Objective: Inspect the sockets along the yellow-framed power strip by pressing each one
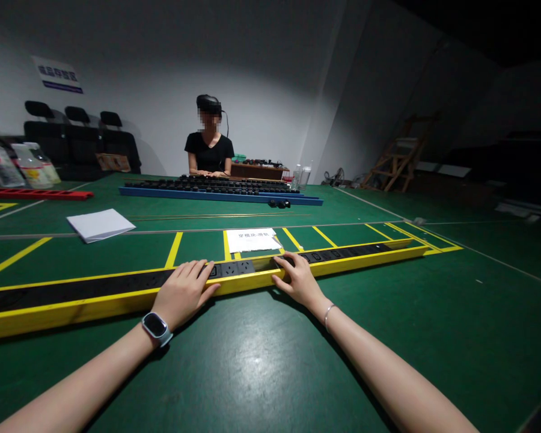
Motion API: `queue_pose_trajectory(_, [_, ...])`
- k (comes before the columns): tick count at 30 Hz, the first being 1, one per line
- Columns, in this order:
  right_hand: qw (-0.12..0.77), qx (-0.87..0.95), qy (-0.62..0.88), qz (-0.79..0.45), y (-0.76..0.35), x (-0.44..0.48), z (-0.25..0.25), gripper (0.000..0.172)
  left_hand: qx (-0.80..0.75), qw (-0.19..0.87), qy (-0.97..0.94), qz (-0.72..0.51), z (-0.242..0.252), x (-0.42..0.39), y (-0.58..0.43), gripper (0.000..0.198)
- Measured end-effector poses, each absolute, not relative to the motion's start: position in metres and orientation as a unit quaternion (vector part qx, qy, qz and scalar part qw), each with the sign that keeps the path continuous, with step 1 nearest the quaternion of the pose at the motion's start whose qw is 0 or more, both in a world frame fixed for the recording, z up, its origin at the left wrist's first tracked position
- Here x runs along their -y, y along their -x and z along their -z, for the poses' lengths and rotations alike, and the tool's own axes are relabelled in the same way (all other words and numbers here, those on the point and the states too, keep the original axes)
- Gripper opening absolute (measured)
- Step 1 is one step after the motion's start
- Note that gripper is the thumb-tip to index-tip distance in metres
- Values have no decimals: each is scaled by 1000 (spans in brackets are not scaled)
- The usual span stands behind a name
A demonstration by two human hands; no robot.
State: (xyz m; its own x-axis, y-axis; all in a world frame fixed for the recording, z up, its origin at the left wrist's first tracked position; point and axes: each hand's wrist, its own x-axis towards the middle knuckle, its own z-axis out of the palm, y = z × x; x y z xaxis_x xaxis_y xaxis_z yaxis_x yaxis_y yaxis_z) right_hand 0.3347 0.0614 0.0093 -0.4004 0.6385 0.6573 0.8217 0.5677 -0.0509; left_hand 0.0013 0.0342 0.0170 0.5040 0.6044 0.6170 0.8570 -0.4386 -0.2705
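Note:
A long yellow rail [360, 262] lies across the table, with black socket modules [238, 268] seated in its channel. My left hand [183, 290], a watch on its wrist, rests over the rail left of the middle. Its fingers lie on the modules and its thumb is at the near wall. Further right, my right hand [301, 280] straddles the near wall, with bent fingers over the channel and the thumb in front. Between the hands, a short gap in the row of modules shows beside the right fingertips. The modules under both hands are partly hidden.
Yellow tape marks the green table [261, 373]. A paper label [252, 240] and a folded white sheet [101, 225] lie behind the rail. Thin rods, blue rails [216, 196] with black modules, and a red rail [36, 193] are farther back. Another person [210, 150] sits opposite.

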Motion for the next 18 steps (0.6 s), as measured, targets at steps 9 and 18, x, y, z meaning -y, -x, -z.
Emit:
queue_pose_trajectory(9, [335, 813, 459, 125, -332, -60, -11, 38, 449, 252, 822, 242, -19, -32, -2, 53])
queue_pose_trajectory(18, [340, 807, 468, 117, -330, -59, -11, 36, 449, 271, 821, 226, -18, -33, -2, 54])
